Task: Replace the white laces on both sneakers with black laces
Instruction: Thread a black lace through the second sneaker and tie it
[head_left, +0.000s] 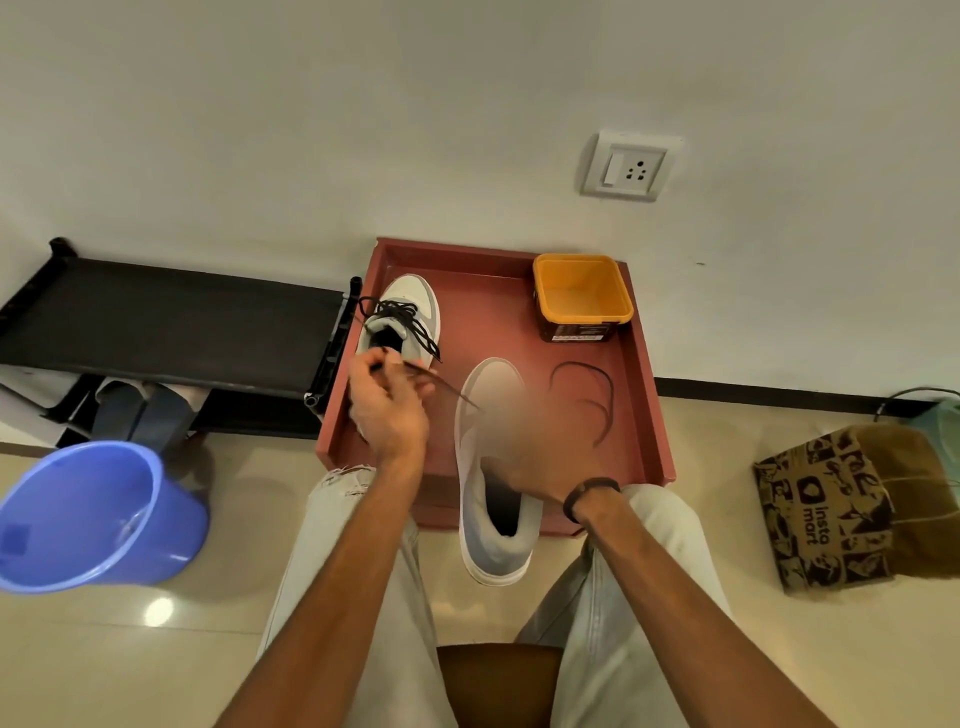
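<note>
Black lace (587, 400) runs from the near sneaker (493, 478) up to the left hand (387, 400), which is curled and pinches the lace end by its tip; the rest of that lace trails in loops on the red tray (644, 395) to the right. Near sneaker lies with toe pointing away, heel hanging over the tray's front edge toward the knees. No lacing shows on its upper, though the middle of it is blurred.

Right hand (524, 452) sits on or over that sneaker's tongue area. Motion blur hides the fingers; cannot tell whether it grips the shoe, the lace, or nothing.

Far sneaker (402, 317) stands at the tray's back left, already threaded in black, ends loose and untied, one strand spilling over the tray's left wall. No white laces visible anywhere.

Yellow tub (582, 296) at back right corner of tray, well apart from the hands. Blue bucket (98, 519) on the floor to the left; printed paper bag (831, 509) to the right; black shoe rack (171, 322) against the wall.

Risks, as judged:
- Sneaker overhangs the edge; a hard pull on the lace with no firm hold could tip it off.
- Pulling one end too far leaves uneven lengths, or draws the lace out of its eyelet.
- Loose loops on the tray may snag or knot.
</note>
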